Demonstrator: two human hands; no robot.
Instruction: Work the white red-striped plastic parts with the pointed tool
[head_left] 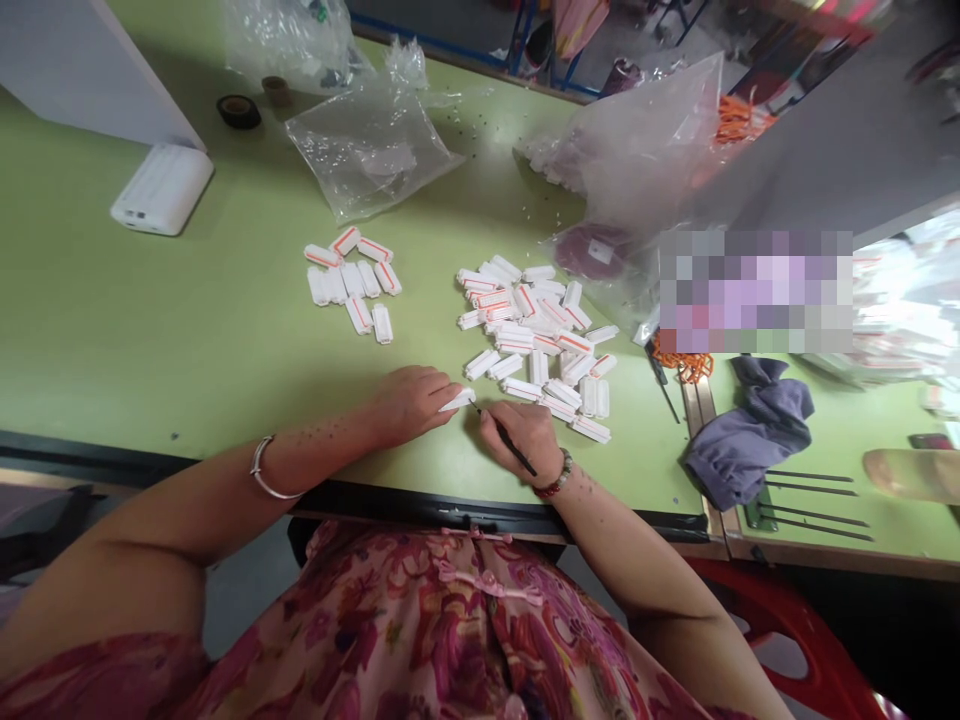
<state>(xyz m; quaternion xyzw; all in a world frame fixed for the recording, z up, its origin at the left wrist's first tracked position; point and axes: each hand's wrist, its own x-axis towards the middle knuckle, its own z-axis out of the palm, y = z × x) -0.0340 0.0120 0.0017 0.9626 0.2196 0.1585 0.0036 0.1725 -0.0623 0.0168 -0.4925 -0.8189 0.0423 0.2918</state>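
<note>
My left hand (411,402) rests on the green table (187,330), fingers closed on a small white plastic piece (458,400). My right hand (525,438) sits just right of it, pinching a thin black tool (510,447) whose tip meets the piece. A large loose pile of white pieces with orange stripes (540,340) lies just beyond my right hand. A smaller group of the same pieces (352,282) lies further left.
Clear plastic bags (371,145) lie at the back, another large bag (637,150) at the right. A white box-like device (161,188) and tape rolls (238,110) sit back left. A grey cloth (750,430) and thin dark rods (814,500) lie right.
</note>
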